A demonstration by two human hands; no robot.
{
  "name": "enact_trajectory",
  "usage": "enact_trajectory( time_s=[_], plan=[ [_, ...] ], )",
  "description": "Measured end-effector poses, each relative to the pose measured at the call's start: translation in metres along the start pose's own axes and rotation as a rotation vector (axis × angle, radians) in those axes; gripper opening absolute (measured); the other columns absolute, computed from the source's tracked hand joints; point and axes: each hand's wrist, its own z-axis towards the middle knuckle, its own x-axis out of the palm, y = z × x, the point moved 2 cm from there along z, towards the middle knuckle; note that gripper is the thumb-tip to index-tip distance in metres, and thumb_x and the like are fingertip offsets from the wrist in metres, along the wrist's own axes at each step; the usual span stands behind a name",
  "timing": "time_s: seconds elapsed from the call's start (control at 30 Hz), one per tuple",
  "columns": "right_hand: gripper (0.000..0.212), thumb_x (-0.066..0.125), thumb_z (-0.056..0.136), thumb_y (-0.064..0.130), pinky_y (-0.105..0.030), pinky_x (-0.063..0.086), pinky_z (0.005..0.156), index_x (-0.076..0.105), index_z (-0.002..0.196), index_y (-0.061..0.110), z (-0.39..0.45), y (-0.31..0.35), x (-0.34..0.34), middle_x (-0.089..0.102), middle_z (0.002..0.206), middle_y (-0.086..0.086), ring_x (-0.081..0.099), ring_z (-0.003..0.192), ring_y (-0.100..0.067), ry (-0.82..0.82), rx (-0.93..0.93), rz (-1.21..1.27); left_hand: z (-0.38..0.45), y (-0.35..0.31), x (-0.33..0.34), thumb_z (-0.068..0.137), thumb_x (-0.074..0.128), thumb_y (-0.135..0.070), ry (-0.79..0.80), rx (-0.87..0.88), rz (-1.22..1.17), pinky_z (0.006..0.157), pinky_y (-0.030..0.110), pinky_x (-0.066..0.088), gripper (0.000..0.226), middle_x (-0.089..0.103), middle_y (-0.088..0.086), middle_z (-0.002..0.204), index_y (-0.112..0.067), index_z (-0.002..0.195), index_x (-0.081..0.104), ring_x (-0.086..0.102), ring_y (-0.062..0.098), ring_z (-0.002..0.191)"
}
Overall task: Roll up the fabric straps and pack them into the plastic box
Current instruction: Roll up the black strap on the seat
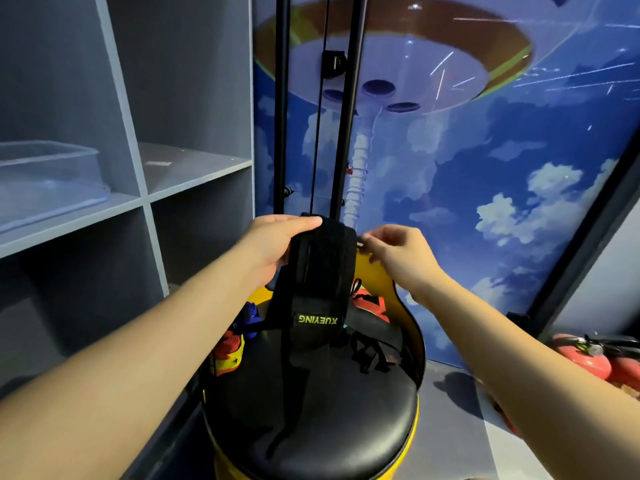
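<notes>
Strap [320, 271] hangs vertical mid-frame — left hand [273, 244] grips its top (thumb over), right hand [398, 252] loosely curled just beside, holding nothing.

place: looks like a gym or play-venue storage corner to me | cues: grey cubby shelving [145, 202] left of the fingers, padded black-and-yellow stool [311, 410] below them, sky-and-spaceship wall mural [485, 133] behind, red fire extinguishers [595, 358] on the floor far right
</notes>
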Motion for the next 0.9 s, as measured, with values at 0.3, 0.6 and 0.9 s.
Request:
enact_trajectory(
  time_s=[0.3, 0.6, 0.9],
  plan=[
    [0.018, 0.068, 0.090, 0.022, -0.036, 0.042, 0.071, 0.073, 0.107, 0.019, -0.045, 0.039, 0.016, 0.061, 0.102, -0.001, 0.055, 0.089, -0.024, 0.082, -1.050, -0.688, -0.008, -0.004, 0.010, 0.082, 0.080, -0.023, 0.099, -0.259, -0.040, 0.081, 0.038, 0.060, 0.027, 0.076, 0.013, 0.096, -0.003, 0.101, 0.075, 0.072, 0.027, 0.083],
    [0.029, 0.056, 0.095, 0.028, -0.038, 0.042, 0.080, 0.068, 0.122, 0.027, -0.054, 0.041, 0.044, 0.063, 0.119, 0.004, 0.052, 0.106, -0.024, 0.318, -1.234, -1.077, -0.012, -0.006, 0.003, 0.092, 0.068, -0.023, 0.175, -0.324, 0.023, 0.073, 0.035, 0.051, 0.013, 0.069, 0.004, 0.075, -0.010, 0.094, 0.070, 0.063, 0.019, 0.068],
    [0.027, 0.047, 0.097, 0.023, -0.034, 0.032, 0.077, 0.073, 0.093, 0.026, -0.058, 0.043, 0.044, 0.057, 0.101, 0.002, 0.047, 0.098, -0.023, 0.311, -1.208, -1.173, -0.011, 0.003, -0.003, 0.091, 0.070, -0.026, 0.231, -0.303, 0.011, 0.049, 0.027, 0.049, 0.016, 0.065, 0.001, 0.073, -0.011, 0.095, 0.068, 0.060, 0.014, 0.054]
  ],
)
